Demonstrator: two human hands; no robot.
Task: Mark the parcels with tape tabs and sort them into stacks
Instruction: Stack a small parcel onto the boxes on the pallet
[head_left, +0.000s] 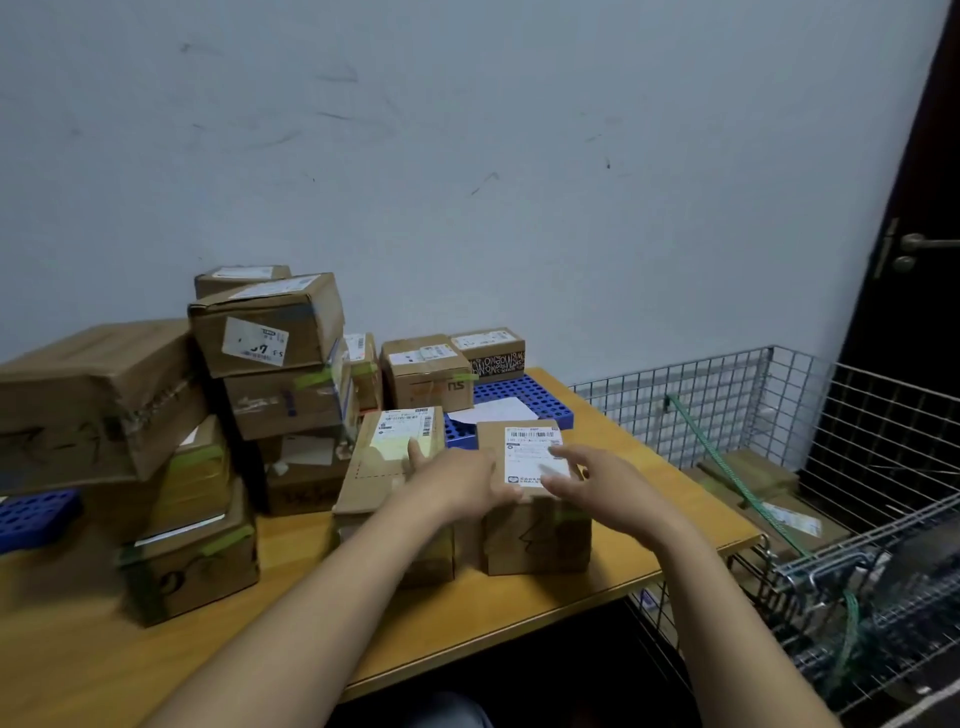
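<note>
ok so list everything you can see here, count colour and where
cardboard parcels: roughly a dozen on the table, brown, most stacked at left and back, several with green tape tabs
front parcel: one, brown with a white label, near the table's front edge under the hands
blue perforated trays: two, blue, one behind the front parcels, one at far left
white paper: one sheet, on the back tray
table: one, light wood
wire cart: one, grey mesh, right of the table, holding a few more brown parcels and a green cord
door: one, dark, metal handle, far right
wall: pale, scuffed, behind everything
left hand: resting on the front parcel's top
right hand: fingers spread over its label
</note>
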